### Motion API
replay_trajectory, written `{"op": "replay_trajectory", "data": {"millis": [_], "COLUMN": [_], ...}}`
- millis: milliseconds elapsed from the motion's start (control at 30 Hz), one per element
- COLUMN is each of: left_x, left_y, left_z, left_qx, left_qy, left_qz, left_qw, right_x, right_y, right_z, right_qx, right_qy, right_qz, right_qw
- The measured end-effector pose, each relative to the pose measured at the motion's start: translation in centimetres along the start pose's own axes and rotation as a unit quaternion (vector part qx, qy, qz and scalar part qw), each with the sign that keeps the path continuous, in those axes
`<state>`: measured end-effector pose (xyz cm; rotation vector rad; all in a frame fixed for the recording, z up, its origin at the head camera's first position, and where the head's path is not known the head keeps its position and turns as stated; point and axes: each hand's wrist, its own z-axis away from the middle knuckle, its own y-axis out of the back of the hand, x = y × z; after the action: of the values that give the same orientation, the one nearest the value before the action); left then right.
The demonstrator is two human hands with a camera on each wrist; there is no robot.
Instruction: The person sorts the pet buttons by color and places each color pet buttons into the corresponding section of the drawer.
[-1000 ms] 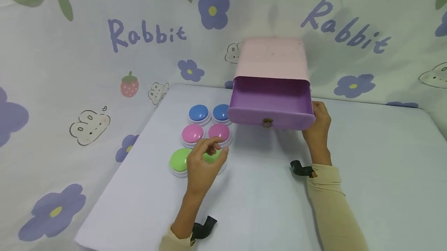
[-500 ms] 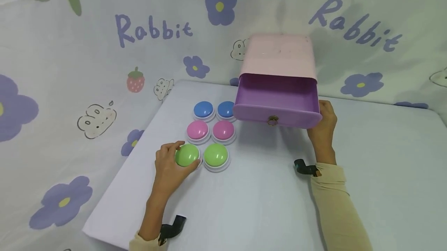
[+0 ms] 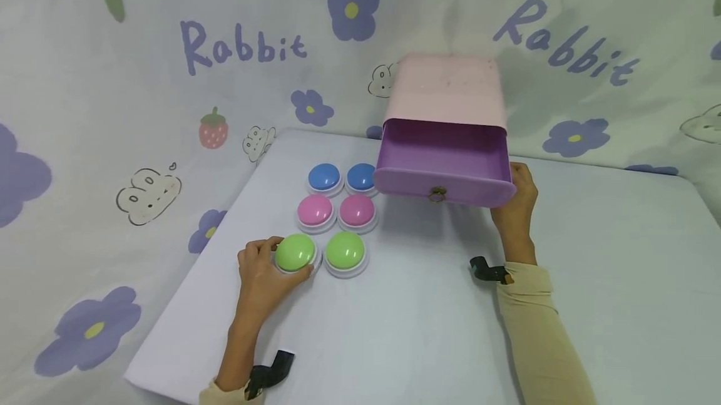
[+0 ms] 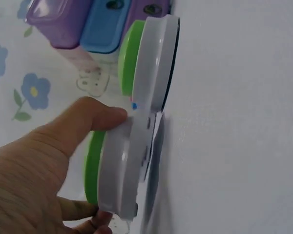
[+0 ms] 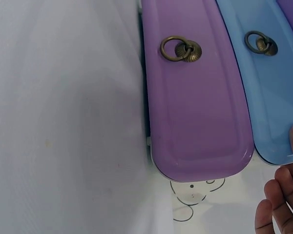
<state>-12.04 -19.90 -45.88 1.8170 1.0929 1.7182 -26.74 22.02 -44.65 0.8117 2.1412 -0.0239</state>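
Note:
In the head view my left hand [image 3: 263,276] grips a green-topped push button [image 3: 295,253] at the table's left. The left wrist view shows the thumb on one side of its white base and fingers on the other; that button [image 4: 118,170] looks slightly raised from the table. A second green button [image 3: 345,251] stands just right of it. My right hand [image 3: 515,205] is at the right side of a pink drawer chest [image 3: 447,89]. Up close, its thumb touches the blue middle drawer [image 5: 268,97], with the other fingers loosely bent beside it.
Two pink buttons [image 3: 357,211] and two blue buttons [image 3: 323,178] stand in rows behind the green ones. The chest's purple top drawer [image 3: 445,189] is pulled out, with nothing visible inside. Below the blue drawer is a purple drawer [image 5: 200,97] with a ring handle. A patterned cloth backs the table.
My left hand has moved left from above the right green button to the left green one and taken hold of it. The right hand stays beside the chest.

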Motion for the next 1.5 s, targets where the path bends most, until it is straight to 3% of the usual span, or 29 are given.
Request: {"op": "replay_trajectory", "data": {"millis": [133,300,500,833,1100,1500], "left_x": [1.0,3.5,7.3,13.5,17.8,22.8], "left_y": [0.8,2.2,4.0,6.7,5.7,2.9], "left_z": [0.1,-0.7,-2.9,-7.0,-9.5,-11.3], "left_qx": [-0.003,-0.006,-0.031,-0.041,-0.054,-0.093], "left_qy": [0.009,-0.022,-0.063,-0.118,-0.167,-0.183], "left_qz": [0.025,0.043,0.052,0.048,0.063,0.053], "left_qw": [0.9996,0.9988,0.9962,0.991,0.9824,0.9772], "right_x": [0.0,0.0,0.4,0.2,0.4,0.2], "right_y": [-0.1,-0.1,-0.2,-0.1,-0.2,0.0], "right_z": [0.1,0.2,0.4,0.5,0.3,0.1], "right_qx": [-0.006,-0.008,-0.005,-0.019,-0.021,-0.012], "right_qy": [0.005,0.006,0.009,0.009,-0.005,0.003], "right_qz": [-0.002,0.003,0.008,0.032,0.014,0.025], "right_qw": [1.0,1.0,1.0,0.999,1.0,1.0]}}
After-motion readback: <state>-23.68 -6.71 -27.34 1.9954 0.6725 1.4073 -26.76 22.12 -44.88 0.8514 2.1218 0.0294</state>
